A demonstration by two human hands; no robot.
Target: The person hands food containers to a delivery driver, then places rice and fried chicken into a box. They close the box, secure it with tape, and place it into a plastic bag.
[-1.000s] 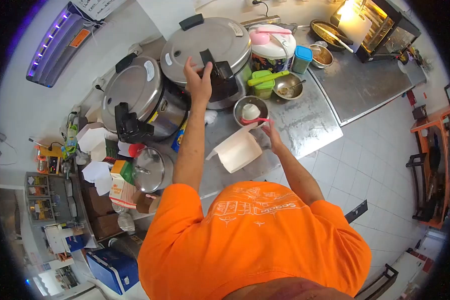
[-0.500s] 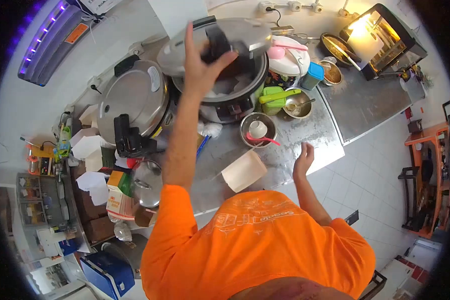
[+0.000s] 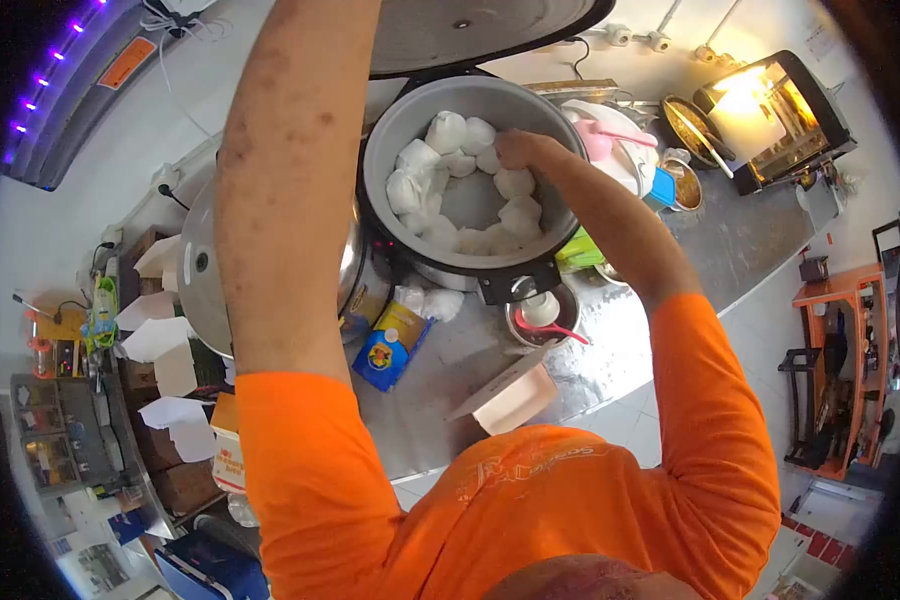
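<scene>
A large round cooker (image 3: 372, 185) stands raised at its hinge side, with its grey lid (image 3: 490, 35) swung up at the top of the view. Inside its pot, several white wrapped bundles (image 3: 446, 132) lie in a ring around the bare bottom. My right hand (image 3: 518, 152) reaches over the right rim into the pot, its fingers closed at one of these bundles. What exactly sits in the fingers is partly hidden. My left forearm (image 3: 295, 170) stretches up past the cooker's left side beside the raised lid; the left hand lies beyond the top edge.
A second cooker (image 3: 202, 260) is partly behind my left arm. On the metal counter are a blue packet (image 3: 390, 350), a bowl (image 3: 572, 300) with a pink-red spoon (image 3: 560, 330), and an opened paper box (image 3: 515, 398). A lit glass cabinet (image 3: 770, 120) stands at the far right.
The cooker's lid has gone from half lifted to fully raised, showing the bundles inside. My left hand has risen out of view. My right hand has moved from the counter's edge into the pot.
</scene>
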